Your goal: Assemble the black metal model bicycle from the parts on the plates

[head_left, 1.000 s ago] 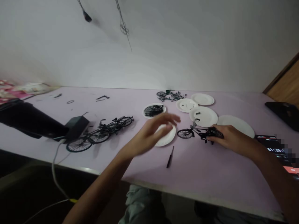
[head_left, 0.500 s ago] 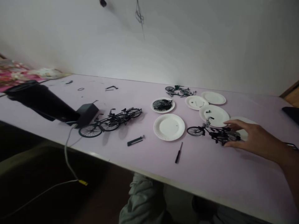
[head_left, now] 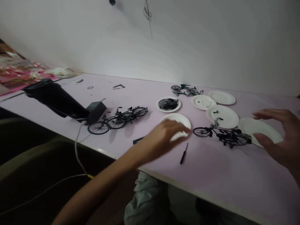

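Observation:
A black model bicycle (head_left: pixel 225 136) with pale handlebars stands by itself on the right of the pinkish table. Just right of it is my right hand (head_left: pixel 283 134), open, thumb and fingers apart and nothing between them. My left hand (head_left: pixel 161 137) reaches in from the lower left and covers part of a white paper plate (head_left: pixel 177 117). Its fingers are apart and hold nothing visible. Close to that hand lie a small dark screwdriver (head_left: pixel 184 154) and a dark green tool (head_left: pixel 138 140), partly hidden behind the wrist.
More model bicycles (head_left: pixel 117 120) stand left of centre, beside a black stand (head_left: pixel 93 112) with a white cable. A plate of black parts (head_left: pixel 168 104), several other paper plates (head_left: pixel 221 97) and bicycle frame parts (head_left: pixel 187 90) sit towards the wall.
My right hand has come away from the model bicycle and moved right, with its fingers spread. My left hand has entered over the table. The view has shifted slightly.

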`<state>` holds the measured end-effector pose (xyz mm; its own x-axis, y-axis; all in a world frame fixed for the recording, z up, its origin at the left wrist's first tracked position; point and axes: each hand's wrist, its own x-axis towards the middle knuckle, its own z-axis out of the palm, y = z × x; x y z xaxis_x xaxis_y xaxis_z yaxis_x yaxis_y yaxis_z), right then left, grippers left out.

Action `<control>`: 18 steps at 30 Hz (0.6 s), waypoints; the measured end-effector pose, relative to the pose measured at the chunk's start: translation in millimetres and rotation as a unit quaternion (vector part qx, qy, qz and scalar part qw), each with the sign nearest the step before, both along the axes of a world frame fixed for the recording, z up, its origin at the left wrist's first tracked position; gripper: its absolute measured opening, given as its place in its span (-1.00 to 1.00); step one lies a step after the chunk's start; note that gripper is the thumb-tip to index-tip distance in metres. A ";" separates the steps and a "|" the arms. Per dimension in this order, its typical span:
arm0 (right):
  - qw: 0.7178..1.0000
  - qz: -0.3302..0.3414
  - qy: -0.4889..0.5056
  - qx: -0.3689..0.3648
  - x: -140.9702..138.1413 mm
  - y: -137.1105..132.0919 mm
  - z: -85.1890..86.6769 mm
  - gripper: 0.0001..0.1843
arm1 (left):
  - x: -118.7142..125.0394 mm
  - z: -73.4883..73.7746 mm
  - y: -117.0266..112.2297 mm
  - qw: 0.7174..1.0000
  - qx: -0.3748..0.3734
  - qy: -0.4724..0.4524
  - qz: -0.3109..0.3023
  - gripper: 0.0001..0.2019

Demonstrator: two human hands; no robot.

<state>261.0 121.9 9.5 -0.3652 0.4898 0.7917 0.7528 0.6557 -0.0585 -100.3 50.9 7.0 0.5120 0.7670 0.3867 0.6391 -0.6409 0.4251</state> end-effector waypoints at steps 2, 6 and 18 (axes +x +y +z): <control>0.999 0.028 0.018 0.024 -7.7 -1.4 -2.7 -0.61 | 4.8 -14.5 49.2 0.992 0.056 0.110 0.018 -0.81; 0.998 0.051 0.023 0.015 -19.7 -2.7 -12.7 -0.58 | 10.8 -43.1 96.4 0.963 0.130 0.238 -0.005 -0.85; 1.000 -0.017 0.019 0.010 -38.5 -15.3 -11.9 -0.75 | 26.8 -50.6 91.8 0.943 0.152 0.298 -0.003 -0.77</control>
<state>222.5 106.6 -2.5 -0.3188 0.4856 0.8140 0.7722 0.6311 -0.0740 -73.5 142.7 -43.6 0.7110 0.6644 0.2305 0.7030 -0.6791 -0.2112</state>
